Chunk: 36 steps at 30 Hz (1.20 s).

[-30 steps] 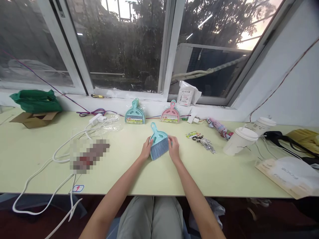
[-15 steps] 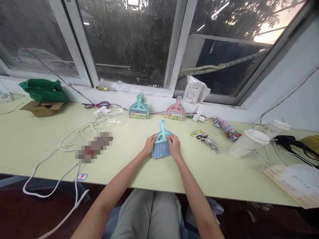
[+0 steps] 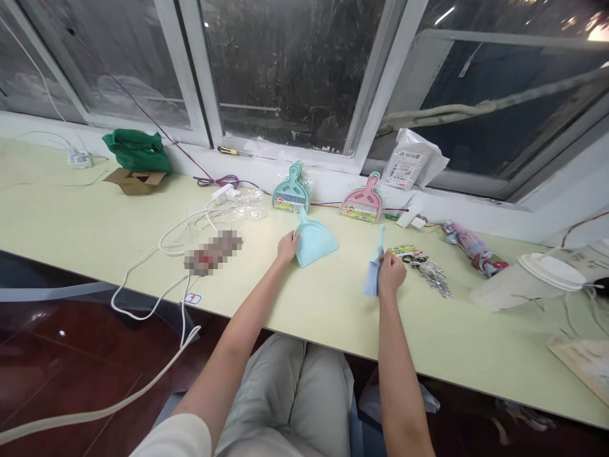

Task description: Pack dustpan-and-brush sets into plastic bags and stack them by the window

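Observation:
A light-blue dustpan [image 3: 317,242] is tilted over the table, its left edge gripped by my left hand [image 3: 287,247]. Off to the right, my right hand [image 3: 392,273] is closed around a blue hand brush [image 3: 373,273], turned edge-on with its bristles pointing down and slightly blurred. The two pieces are apart, with bare tabletop between them. Behind the dustpan, a packaged stack of teal brush-and-dustpan sets [image 3: 291,188] leans against the wall. A pink set [image 3: 364,198] leans there too, farther right.
Keychains [image 3: 435,274] lie just right of my right hand, with a folded umbrella [image 3: 476,249] and a lidded cup [image 3: 530,282] beyond. White cables [image 3: 164,244] sprawl at left over the edge of the pale table [image 3: 328,304]. A green bag [image 3: 137,151] sits on a small carton [image 3: 136,182].
The brush and dustpan, together before, are now separated. My right hand has carried the brush right; my left holds the dustpan, now tilted. The camera view has shifted left.

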Each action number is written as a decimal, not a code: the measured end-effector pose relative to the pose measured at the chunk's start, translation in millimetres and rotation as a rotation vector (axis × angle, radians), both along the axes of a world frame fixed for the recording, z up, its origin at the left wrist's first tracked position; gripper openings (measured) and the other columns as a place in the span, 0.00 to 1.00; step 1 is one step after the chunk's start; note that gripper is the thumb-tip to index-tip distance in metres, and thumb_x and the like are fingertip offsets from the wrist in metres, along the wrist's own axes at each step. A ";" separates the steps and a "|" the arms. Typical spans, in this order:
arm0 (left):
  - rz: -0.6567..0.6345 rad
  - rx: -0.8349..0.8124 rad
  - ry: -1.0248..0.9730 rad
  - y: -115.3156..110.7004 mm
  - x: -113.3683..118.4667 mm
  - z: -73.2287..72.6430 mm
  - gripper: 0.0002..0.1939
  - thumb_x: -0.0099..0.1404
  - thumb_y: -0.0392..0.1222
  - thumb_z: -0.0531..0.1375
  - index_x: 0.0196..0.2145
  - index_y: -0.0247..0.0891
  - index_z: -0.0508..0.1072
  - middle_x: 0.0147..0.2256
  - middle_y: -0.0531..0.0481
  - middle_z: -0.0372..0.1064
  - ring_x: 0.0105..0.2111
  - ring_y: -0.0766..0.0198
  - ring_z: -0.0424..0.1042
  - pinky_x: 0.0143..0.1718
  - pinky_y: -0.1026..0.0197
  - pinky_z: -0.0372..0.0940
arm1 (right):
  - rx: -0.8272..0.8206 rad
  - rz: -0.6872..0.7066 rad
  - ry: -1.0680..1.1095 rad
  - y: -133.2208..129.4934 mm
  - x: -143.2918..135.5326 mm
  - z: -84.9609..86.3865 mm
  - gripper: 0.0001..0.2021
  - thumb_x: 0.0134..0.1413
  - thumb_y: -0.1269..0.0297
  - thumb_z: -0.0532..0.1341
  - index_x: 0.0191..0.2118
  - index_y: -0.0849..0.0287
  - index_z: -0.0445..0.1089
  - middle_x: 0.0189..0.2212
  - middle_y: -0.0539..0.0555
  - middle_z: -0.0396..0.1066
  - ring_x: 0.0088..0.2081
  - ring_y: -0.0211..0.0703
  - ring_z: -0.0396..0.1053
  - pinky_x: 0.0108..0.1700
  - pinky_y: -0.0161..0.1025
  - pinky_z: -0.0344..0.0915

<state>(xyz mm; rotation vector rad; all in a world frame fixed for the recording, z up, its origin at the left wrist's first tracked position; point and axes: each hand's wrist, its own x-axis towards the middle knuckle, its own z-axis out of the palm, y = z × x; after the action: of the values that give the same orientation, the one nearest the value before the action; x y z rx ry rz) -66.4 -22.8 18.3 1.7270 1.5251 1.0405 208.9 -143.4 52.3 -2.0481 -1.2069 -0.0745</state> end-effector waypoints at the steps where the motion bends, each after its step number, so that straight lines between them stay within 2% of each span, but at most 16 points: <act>1: 0.031 -0.009 0.097 1.4 -7.5 0.8 0.21 0.69 0.50 0.48 0.45 0.35 0.74 0.47 0.38 0.70 0.49 0.48 0.66 0.50 0.52 0.59 | -0.023 -0.057 -0.042 -1.1 1.1 -3.1 0.27 0.66 0.61 0.41 0.32 0.65 0.76 0.30 0.62 0.75 0.34 0.47 0.70 0.33 0.38 0.61; 4: 0.132 0.023 0.270 0.8 -23.1 1.8 0.23 0.68 0.53 0.48 0.46 0.35 0.74 0.50 0.34 0.66 0.54 0.44 0.60 0.51 0.48 0.58 | -0.167 -0.071 -0.211 -0.7 -2.0 -17.2 0.20 0.62 0.62 0.49 0.35 0.65 0.77 0.36 0.67 0.74 0.42 0.55 0.68 0.39 0.43 0.59; 7: 0.265 0.080 0.238 -0.8 -28.4 1.8 0.25 0.69 0.52 0.46 0.51 0.35 0.71 0.50 0.34 0.64 0.54 0.45 0.59 0.52 0.48 0.57 | -0.248 -0.021 -0.351 2.1 -6.9 -29.3 0.18 0.61 0.62 0.52 0.40 0.66 0.76 0.40 0.69 0.73 0.47 0.59 0.65 0.44 0.50 0.56; 9: 0.299 0.071 0.202 -0.8 -28.5 1.5 0.23 0.70 0.50 0.46 0.51 0.36 0.71 0.49 0.35 0.65 0.53 0.47 0.60 0.52 0.49 0.58 | -0.260 -0.033 -0.381 3.3 -8.6 -32.6 0.18 0.59 0.58 0.54 0.43 0.67 0.75 0.41 0.69 0.72 0.47 0.60 0.64 0.47 0.53 0.54; 14: 0.196 0.006 0.283 -1.5 -25.8 1.0 0.18 0.67 0.46 0.50 0.48 0.36 0.72 0.48 0.35 0.67 0.52 0.47 0.62 0.51 0.50 0.59 | -0.328 -0.037 -0.289 1.5 -8.1 -28.8 0.18 0.55 0.54 0.59 0.41 0.64 0.75 0.42 0.67 0.71 0.48 0.61 0.64 0.48 0.54 0.52; 18: 0.112 -0.047 0.318 -6.9 -20.2 3.1 0.16 0.66 0.43 0.50 0.46 0.39 0.72 0.42 0.38 0.72 0.46 0.50 0.69 0.46 0.53 0.61 | -0.374 0.044 -0.254 -1.5 -8.1 -25.7 0.17 0.55 0.53 0.58 0.37 0.63 0.75 0.43 0.66 0.71 0.48 0.59 0.65 0.48 0.53 0.53; 23: 0.074 -0.056 0.279 -19.7 -6.5 7.6 0.12 0.64 0.43 0.52 0.41 0.39 0.72 0.39 0.36 0.73 0.44 0.46 0.71 0.45 0.51 0.60 | -0.384 0.104 -0.242 -0.7 -15.8 -23.3 0.12 0.52 0.57 0.61 0.34 0.61 0.75 0.41 0.63 0.72 0.46 0.56 0.67 0.47 0.50 0.54; 26: 0.012 -0.051 0.298 -29.2 5.0 9.5 0.09 0.63 0.43 0.54 0.37 0.39 0.71 0.37 0.38 0.73 0.45 0.46 0.70 0.47 0.51 0.59 | -0.339 0.069 -0.225 1.3 -18.4 -18.4 0.11 0.50 0.59 0.61 0.33 0.62 0.75 0.39 0.64 0.72 0.44 0.55 0.67 0.47 0.49 0.55; 28: -0.029 -0.044 0.362 -36.3 13.9 10.0 0.08 0.62 0.43 0.54 0.35 0.40 0.70 0.36 0.39 0.72 0.45 0.46 0.70 0.46 0.51 0.60 | -0.248 0.021 -0.195 3.2 -19.4 -14.6 0.12 0.50 0.59 0.60 0.35 0.63 0.74 0.39 0.64 0.71 0.45 0.54 0.67 0.47 0.47 0.56; 30: -0.084 -0.022 0.423 -44.1 22.3 10.2 0.08 0.63 0.43 0.53 0.34 0.40 0.70 0.34 0.40 0.72 0.41 0.47 0.71 0.43 0.52 0.61 | -0.129 0.053 -0.142 5.9 -22.1 -12.5 0.11 0.51 0.59 0.59 0.36 0.61 0.73 0.39 0.61 0.71 0.45 0.52 0.67 0.47 0.46 0.57; 31: -0.142 0.001 0.430 -48.0 25.9 10.4 0.09 0.64 0.44 0.52 0.33 0.40 0.70 0.32 0.41 0.71 0.38 0.49 0.72 0.42 0.52 0.61 | -0.079 0.126 -0.114 7.5 -24.5 -12.7 0.10 0.52 0.60 0.59 0.36 0.60 0.73 0.39 0.59 0.70 0.44 0.50 0.67 0.48 0.44 0.58; 33: -0.347 0.086 0.397 -55.1 30.8 11.9 0.12 0.66 0.44 0.49 0.32 0.41 0.70 0.32 0.43 0.70 0.36 0.51 0.71 0.41 0.54 0.62 | -0.023 0.347 -0.079 10.5 -30.6 -15.6 0.08 0.52 0.60 0.60 0.35 0.58 0.72 0.39 0.56 0.69 0.45 0.48 0.66 0.49 0.43 0.59; 35: -0.573 0.215 0.348 -59.6 32.3 15.4 0.12 0.66 0.41 0.47 0.35 0.42 0.70 0.38 0.44 0.70 0.38 0.54 0.70 0.41 0.55 0.63 | -0.009 0.536 -0.071 12.3 -36.2 -20.0 0.06 0.51 0.62 0.61 0.34 0.56 0.73 0.41 0.55 0.68 0.47 0.47 0.65 0.52 0.43 0.60; 36: -0.640 0.288 0.337 -60.3 32.0 17.8 0.12 0.65 0.38 0.47 0.37 0.42 0.70 0.42 0.44 0.68 0.40 0.55 0.70 0.43 0.56 0.62 | -0.008 0.586 -0.069 12.6 -37.9 -21.9 0.06 0.51 0.63 0.62 0.35 0.56 0.73 0.42 0.55 0.67 0.48 0.47 0.64 0.53 0.44 0.60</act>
<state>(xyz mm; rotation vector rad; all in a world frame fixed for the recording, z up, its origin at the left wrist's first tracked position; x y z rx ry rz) -34.4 -83.1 36.1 2.4637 0.8969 0.6723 171.0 -130.7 30.4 -1.6330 -1.8026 0.1415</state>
